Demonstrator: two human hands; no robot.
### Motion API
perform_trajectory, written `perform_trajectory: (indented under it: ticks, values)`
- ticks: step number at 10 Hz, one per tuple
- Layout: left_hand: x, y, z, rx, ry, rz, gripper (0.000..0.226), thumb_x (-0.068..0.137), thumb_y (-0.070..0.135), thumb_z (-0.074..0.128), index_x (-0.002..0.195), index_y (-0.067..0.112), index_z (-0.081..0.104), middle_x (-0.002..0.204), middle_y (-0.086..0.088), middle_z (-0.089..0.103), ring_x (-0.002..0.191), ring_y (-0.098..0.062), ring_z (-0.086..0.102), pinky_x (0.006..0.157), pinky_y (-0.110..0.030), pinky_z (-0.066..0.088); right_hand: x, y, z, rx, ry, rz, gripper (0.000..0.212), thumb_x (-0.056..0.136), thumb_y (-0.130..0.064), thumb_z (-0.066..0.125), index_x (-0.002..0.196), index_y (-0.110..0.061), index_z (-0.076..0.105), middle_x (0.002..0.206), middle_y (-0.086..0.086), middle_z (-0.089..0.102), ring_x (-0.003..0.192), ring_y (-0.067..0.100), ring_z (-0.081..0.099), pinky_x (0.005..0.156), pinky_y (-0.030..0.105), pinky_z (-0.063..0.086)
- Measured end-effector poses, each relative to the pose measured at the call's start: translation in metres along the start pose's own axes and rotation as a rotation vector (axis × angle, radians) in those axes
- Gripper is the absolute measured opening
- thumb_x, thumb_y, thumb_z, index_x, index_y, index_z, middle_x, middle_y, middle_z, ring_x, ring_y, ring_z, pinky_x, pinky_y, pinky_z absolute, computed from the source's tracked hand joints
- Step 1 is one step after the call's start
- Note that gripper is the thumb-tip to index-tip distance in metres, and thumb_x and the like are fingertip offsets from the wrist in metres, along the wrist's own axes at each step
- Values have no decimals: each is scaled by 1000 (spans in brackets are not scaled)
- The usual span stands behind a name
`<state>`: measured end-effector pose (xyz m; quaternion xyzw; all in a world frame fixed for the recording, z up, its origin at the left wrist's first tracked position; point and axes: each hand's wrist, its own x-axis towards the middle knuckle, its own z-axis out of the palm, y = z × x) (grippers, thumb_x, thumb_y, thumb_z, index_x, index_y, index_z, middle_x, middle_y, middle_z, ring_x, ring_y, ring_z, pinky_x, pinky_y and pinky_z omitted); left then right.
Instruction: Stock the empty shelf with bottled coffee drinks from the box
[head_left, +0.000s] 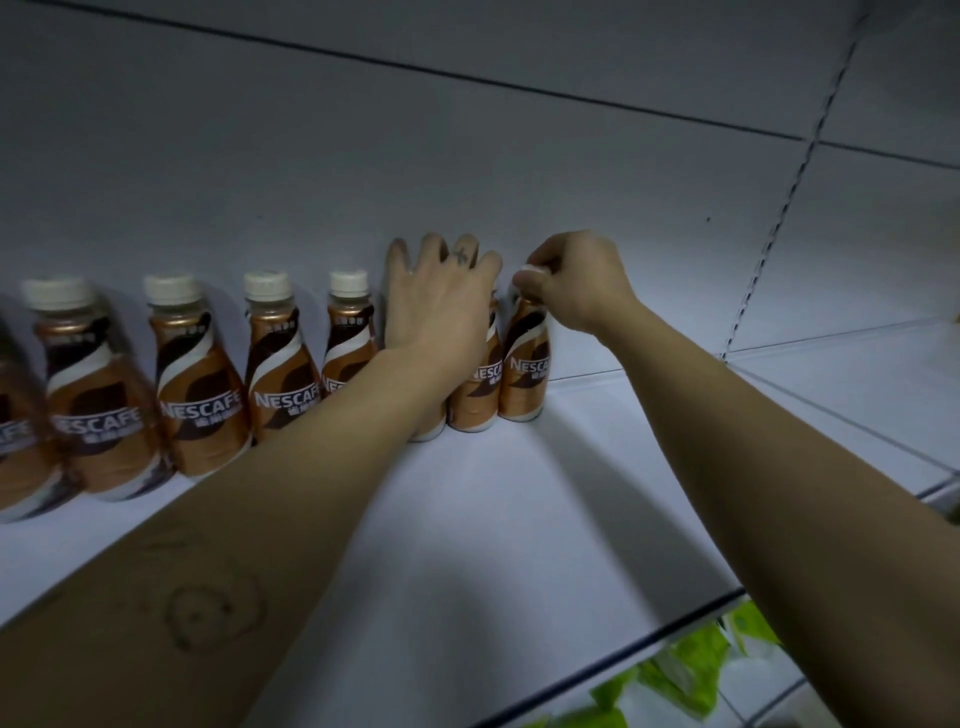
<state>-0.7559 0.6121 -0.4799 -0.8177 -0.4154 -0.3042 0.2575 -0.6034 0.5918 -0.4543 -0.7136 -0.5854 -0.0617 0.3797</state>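
Observation:
Several brown Nescafe coffee bottles with white caps stand in a row along the back of the white shelf (519, 519). My right hand (576, 280) pinches the white cap of the rightmost bottle (524, 374), which stands upright on the shelf. My left hand (441, 296) lies with straight fingers over the tops of two bottles just left of it, one of which (475, 395) shows beside my wrist. Their caps are hidden under the hand. Further left stand more bottles, such as one (343, 343) by my left forearm. The box is out of view.
The shelf's back panel (467, 156) rises behind the row. A slotted upright (769, 249) divides this bay from the neighbouring shelf at the right. Bare shelf surface lies right of the last bottle and in front of the row. Green packets (691, 670) lie on the shelf below.

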Motion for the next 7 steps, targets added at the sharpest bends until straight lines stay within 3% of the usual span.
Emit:
perform_trajectory:
  ticks: [4, 5, 6, 7]
  values:
    - [-4, -3, 6, -96, 16, -15, 50, 81, 22, 65, 128, 26, 50, 127, -6, 50, 117, -31, 44, 104, -51, 29, -7, 3, 1, 51, 25, -54, 28, 88, -27, 65, 113, -14, 67, 110, 4, 68, 96, 18, 62, 78, 24, 45]
    - [-7, -6, 6, -126, -21, -21, 63, 80, 19, 65, 137, 30, 42, 135, -5, 47, 125, -31, 39, 112, -54, 16, -8, 1, -2, -10, -48, -50, 34, 92, -27, 58, 124, -14, 62, 121, 6, 65, 108, 21, 59, 82, 23, 42]
    - [-8, -7, -3, -117, -74, 23, 67, 81, 27, 64, 142, 31, 37, 141, -3, 46, 136, -29, 30, 113, -55, 1, -15, -3, -7, -87, -164, -25, 49, 93, -27, 55, 140, -17, 45, 134, 9, 56, 120, 28, 52, 89, 29, 41]
    - [-7, -11, -10, -119, -169, 21, 74, 82, 37, 63, 146, 27, 29, 150, -1, 38, 143, -28, 16, 114, -55, -3, -28, -5, -6, -38, -347, 49, 85, 87, -27, 63, 152, -27, 8, 151, 15, 31, 131, 37, 40, 100, 41, 40]
